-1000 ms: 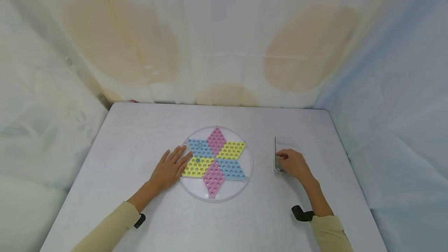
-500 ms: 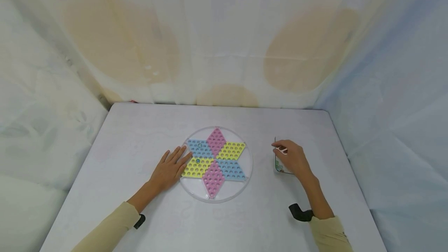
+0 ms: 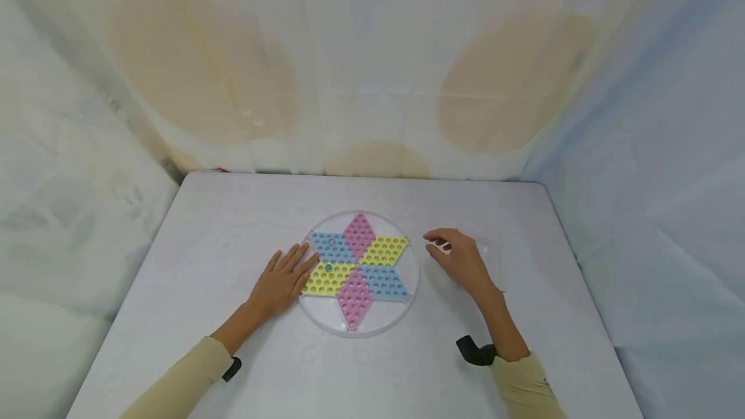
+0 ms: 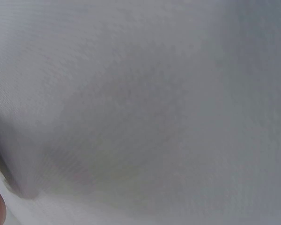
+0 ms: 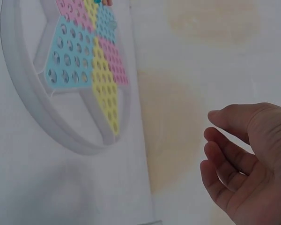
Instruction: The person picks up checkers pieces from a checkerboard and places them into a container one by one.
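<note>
The right hand (image 3: 462, 264) is held above the counter (image 3: 244, 205), just to the right of the board (image 3: 356, 296). Its fingers are bent and its thumb is kept a little apart from the fingertips; whether something small is held between them cannot be told. The left hand (image 3: 280, 286) is laid palm down with its fingers spread, and the board's left edge is overlapped by it.

The board is set near the middle of the counter. Within its round clear rim a star is formed by six diamonds dotted with holes: two pink, two blue, two yellow. A clear marble (image 3: 332, 242) is seated in the upper-left blue diamond, and a teal marble (image 3: 328, 268) in the yellow one just below.

Behind the right hand, well apart from the board, a clear box (image 3: 493, 257) is partly hidden. Beige sleeves (image 3: 180, 377) are worn, and a black band (image 3: 476, 351) is seen by the right cuff. The counter is backed by a pale cloth (image 3: 372, 70) marked with tan circles. The left wrist view is mostly filled by a blurred pale surface.
</note>
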`<state>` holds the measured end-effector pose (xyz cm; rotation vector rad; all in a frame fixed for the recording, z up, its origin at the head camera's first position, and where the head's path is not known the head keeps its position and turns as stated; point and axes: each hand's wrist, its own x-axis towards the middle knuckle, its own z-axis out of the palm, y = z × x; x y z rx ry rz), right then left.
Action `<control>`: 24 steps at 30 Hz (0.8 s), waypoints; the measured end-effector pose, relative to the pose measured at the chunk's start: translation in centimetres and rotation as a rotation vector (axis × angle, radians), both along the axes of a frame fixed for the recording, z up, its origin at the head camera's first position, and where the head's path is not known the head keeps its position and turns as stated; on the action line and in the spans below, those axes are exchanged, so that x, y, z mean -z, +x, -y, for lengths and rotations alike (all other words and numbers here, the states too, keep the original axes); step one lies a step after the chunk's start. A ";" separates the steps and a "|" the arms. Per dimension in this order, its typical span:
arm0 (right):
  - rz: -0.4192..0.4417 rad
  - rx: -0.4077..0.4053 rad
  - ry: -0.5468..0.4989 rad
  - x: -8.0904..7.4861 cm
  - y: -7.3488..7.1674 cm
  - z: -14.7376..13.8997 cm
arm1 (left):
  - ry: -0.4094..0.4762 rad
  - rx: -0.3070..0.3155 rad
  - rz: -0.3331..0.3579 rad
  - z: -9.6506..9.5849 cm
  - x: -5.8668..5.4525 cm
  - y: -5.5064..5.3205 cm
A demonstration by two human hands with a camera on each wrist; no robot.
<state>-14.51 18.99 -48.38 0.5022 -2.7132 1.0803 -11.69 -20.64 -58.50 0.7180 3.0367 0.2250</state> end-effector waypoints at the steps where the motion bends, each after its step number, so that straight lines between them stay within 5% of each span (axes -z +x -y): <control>1: 0.003 -0.005 -0.005 0.0 0.0 0.3 | 0.001 -0.002 0.002 0.0 0.0 0.0; 24: 0.113 -0.170 -0.099 2.4 0.5 8.6 | 0.028 -0.015 0.009 -0.1 -0.3 0.1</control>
